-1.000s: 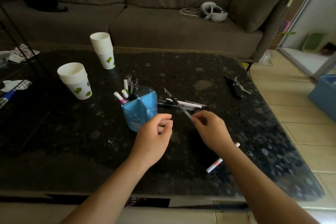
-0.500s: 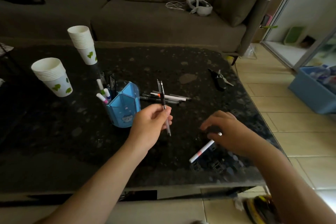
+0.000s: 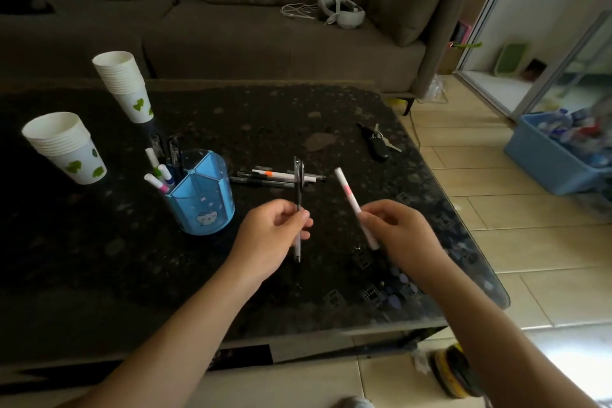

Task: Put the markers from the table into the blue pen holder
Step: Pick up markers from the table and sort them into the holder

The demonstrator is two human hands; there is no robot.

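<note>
Pen (image 3: 298, 189) upright, L hand (image 3: 271, 235) fingers clamped | marker (image 3: 351, 199) tilted up-left, R hand (image 3: 397, 235) clamped

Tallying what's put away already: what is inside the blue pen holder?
The blue pen holder has white markers and dark pens in its back compartments; front compartments look empty, and walls hide their lower ends.

A dark speckled table (image 3: 265, 116) is set before a brown sofa (image 3: 231, 30) — pale floor tiles (image 3: 516, 242) are lit from a glass door (image 3: 563, 43) at right — a blue bin (image 3: 549, 162) is seen there.
</note>
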